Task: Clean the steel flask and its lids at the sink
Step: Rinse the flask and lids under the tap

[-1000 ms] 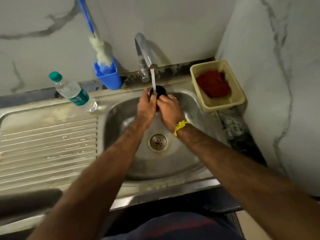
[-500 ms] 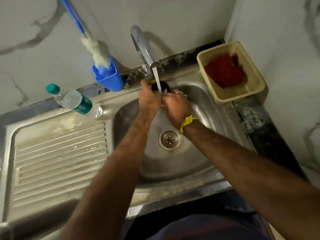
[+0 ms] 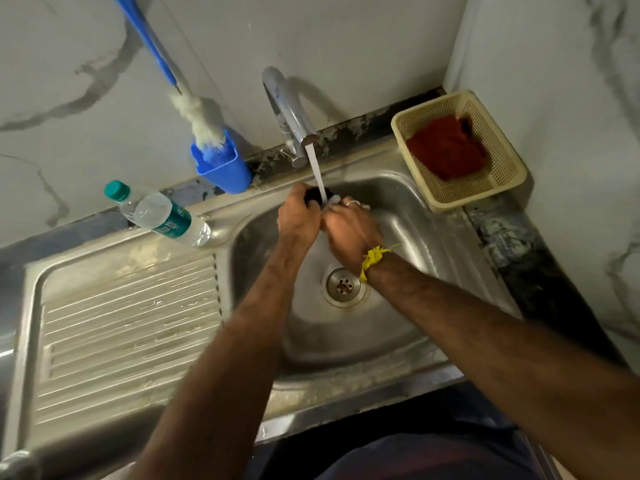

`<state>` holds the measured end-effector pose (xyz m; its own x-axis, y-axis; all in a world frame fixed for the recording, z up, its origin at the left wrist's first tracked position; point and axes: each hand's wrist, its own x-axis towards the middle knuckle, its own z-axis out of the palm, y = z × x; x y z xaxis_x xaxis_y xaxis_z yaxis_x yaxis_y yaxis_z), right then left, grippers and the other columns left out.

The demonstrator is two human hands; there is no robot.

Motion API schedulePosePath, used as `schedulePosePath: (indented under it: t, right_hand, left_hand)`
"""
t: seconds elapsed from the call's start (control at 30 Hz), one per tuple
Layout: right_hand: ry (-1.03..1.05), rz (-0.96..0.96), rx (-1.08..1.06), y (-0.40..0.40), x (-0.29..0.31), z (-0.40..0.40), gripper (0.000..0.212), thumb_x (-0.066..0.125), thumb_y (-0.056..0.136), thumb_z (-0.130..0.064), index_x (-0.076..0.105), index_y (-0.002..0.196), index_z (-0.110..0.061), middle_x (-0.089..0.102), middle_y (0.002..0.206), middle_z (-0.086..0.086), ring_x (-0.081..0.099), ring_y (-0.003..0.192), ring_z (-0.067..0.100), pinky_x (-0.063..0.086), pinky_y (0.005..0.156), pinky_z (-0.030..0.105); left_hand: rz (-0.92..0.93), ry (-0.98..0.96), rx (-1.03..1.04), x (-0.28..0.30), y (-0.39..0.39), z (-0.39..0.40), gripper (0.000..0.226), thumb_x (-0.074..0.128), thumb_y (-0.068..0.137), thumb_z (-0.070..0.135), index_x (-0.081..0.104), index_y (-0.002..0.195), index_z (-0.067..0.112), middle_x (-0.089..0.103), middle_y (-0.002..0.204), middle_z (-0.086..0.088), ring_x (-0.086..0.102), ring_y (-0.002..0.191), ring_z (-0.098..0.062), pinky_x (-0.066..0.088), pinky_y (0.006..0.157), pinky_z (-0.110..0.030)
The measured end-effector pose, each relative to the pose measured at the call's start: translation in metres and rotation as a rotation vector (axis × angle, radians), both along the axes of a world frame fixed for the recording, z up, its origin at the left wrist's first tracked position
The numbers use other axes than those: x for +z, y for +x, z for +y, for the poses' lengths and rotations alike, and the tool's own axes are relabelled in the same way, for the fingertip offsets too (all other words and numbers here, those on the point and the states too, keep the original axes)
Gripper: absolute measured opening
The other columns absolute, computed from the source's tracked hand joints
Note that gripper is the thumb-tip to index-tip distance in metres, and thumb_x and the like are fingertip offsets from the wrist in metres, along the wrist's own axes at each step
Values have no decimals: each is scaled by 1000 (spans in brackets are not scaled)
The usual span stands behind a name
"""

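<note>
Both hands meet under running tap (image 3: 291, 109) over back of sink (image 3: 408, 216) basin. Left hand (image 3: 298, 216) fingers curled round dark lid (image 3: 313, 195); right hand (image 3: 349, 226) fingers curled against its other side — water stream (image 3: 318, 174) lands on lid between them. Lid mostly hidden, facing and long axis unclear. Basin rear wall just beyond fingers; open basin and drain (image 3: 343, 285) nearer body — ridged drainboard (image 3: 128, 323) left of fingers, basket (image 3: 460, 150) with red cloth (image 3: 446, 147) right.
</note>
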<state>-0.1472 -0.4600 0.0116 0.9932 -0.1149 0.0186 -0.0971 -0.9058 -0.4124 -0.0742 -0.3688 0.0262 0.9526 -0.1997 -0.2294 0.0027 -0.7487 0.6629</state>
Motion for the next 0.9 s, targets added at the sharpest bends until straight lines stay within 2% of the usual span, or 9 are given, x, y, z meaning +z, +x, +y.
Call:
schedulePosePath:
  t: [0.07, 0.13, 0.27, 0.37, 0.43, 0.6, 0.73, 0.83, 0.9]
  right_hand:
    - [-11, -20, 50, -7, -1, 1, 28, 49, 101, -21, 62, 124, -10, 61, 129, 10, 49, 125, 31, 45, 97, 44]
    - [51, -81, 88, -17, -4, -1, 25, 52, 101, -25, 66, 115, -10, 66, 119, 11, 58, 111, 33, 49, 87, 44]
    - [549, -102, -296, 1, -6, 3, 18, 55, 96, -12, 71, 95, -4, 72, 88, 17, 67, 83, 37, 52, 69, 40]
    - [873, -42, -374, 5, -12, 11, 23, 53, 98, -9, 69, 84, 0, 70, 79, 17, 68, 80, 33, 57, 76, 46]
    - [982, -9, -341, 0, -14, 14, 23, 53, 100, -7, 66, 84, 3, 69, 81, 14, 69, 77, 24, 60, 73, 37]
    - [1172, -36, -691, 17, -8, -2, 38, 56, 100, -42, 75, 88, -11, 74, 78, 9, 73, 72, 22, 61, 60, 32]
    - [1206, 117, -518, 13, -13, 6, 21, 53, 103, -24, 68, 94, -12, 71, 82, 7, 71, 70, 22, 56, 58, 31]
    - [1407, 97, -779, 22, -15, 1, 39, 49, 103, -39, 71, 103, -7, 74, 90, 12, 72, 75, 23, 61, 64, 36]
    - [1401, 155, -708, 25, -16, -2, 38, 53, 102, -41, 72, 107, -9, 75, 91, 10, 72, 75, 22, 60, 61, 32]
  left_hand:
    - [49, 21, -74, 1, 3, 0, 28, 47, 98, 6, 68, 115, 15, 70, 108, -8, 66, 99, -25, 53, 87, -36]
    - [43, 15, -130, 5, 10, 2, 27, 49, 98, 9, 73, 109, 16, 71, 100, -3, 65, 93, -21, 51, 83, -31]
    - [196, -385, -48, -3, -8, -3, 21, 54, 103, 34, 70, 104, 20, 73, 99, -2, 69, 93, -17, 59, 88, -38]
    - [174, -471, -2, -14, -10, -1, 25, 44, 108, 32, 64, 102, 17, 65, 87, -1, 62, 77, -12, 54, 67, -30]
    - [215, -503, 98, -12, 0, -1, 27, 40, 109, 27, 63, 103, 16, 65, 88, -4, 62, 73, -15, 51, 60, -29]
    - [102, -431, -43, -22, -14, -9, 25, 47, 107, 31, 64, 113, 15, 70, 104, -10, 70, 95, -25, 61, 80, -39]
    - [186, -312, 74, -18, 9, -9, 26, 43, 106, 30, 63, 90, 24, 68, 93, -6, 68, 90, -29, 57, 79, -39]
    - [49, -188, -51, -14, 0, -14, 27, 51, 102, 45, 64, 102, 21, 67, 90, 5, 65, 81, -12, 52, 73, -26]
    - [91, -207, 3, -20, 0, -12, 22, 53, 101, 44, 64, 105, 25, 68, 93, 5, 66, 84, -11, 57, 79, -31]
